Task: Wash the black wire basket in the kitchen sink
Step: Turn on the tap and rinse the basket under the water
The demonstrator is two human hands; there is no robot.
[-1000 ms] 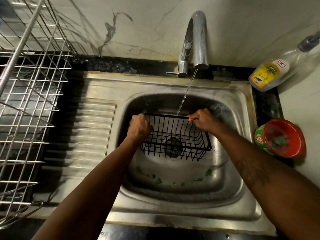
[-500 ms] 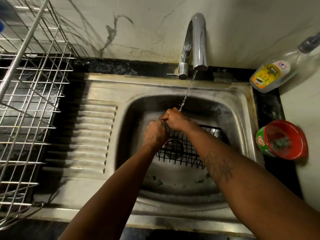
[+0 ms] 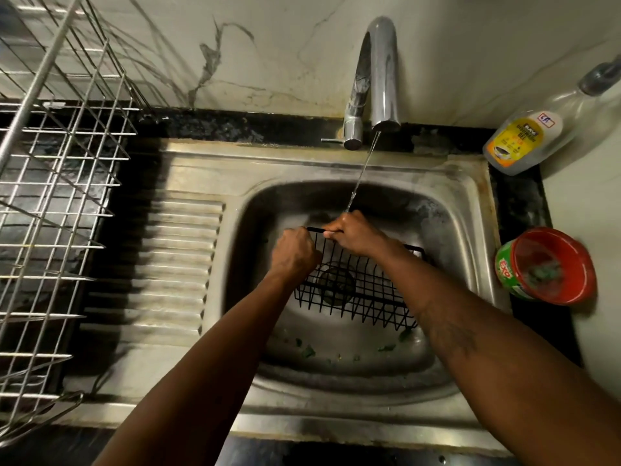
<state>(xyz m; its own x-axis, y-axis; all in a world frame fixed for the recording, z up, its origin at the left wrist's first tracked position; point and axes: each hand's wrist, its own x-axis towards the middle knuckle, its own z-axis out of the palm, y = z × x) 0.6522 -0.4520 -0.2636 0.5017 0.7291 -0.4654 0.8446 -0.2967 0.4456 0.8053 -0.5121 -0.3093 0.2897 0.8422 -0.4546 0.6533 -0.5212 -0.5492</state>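
Note:
The black wire basket [image 3: 363, 290] hangs over the steel sink [image 3: 467, 237], above the drain. My left hand [image 3: 295, 253] grips the basket's top rim at its left corner. My right hand [image 3: 353, 233] grips the same far rim just to the right, close beside the left hand. A thin stream of water falls from the tap [image 3: 379, 72] and lands on my right hand's knuckles. My right forearm hides the basket's right side.
A steel dish rack [image 3: 57, 196] stands at the left, next to the ribbed drainboard [image 3: 174, 264]. A dish gel bottle [image 3: 531, 136] lies at the back right. A red tub [image 3: 551, 267] sits on the right counter. Green scraps lie in the sink bottom.
One second ago my hands held the basket's two far corners. The right hand then slid left along the rim to beside the left hand, and the basket shifted right. Water keeps running.

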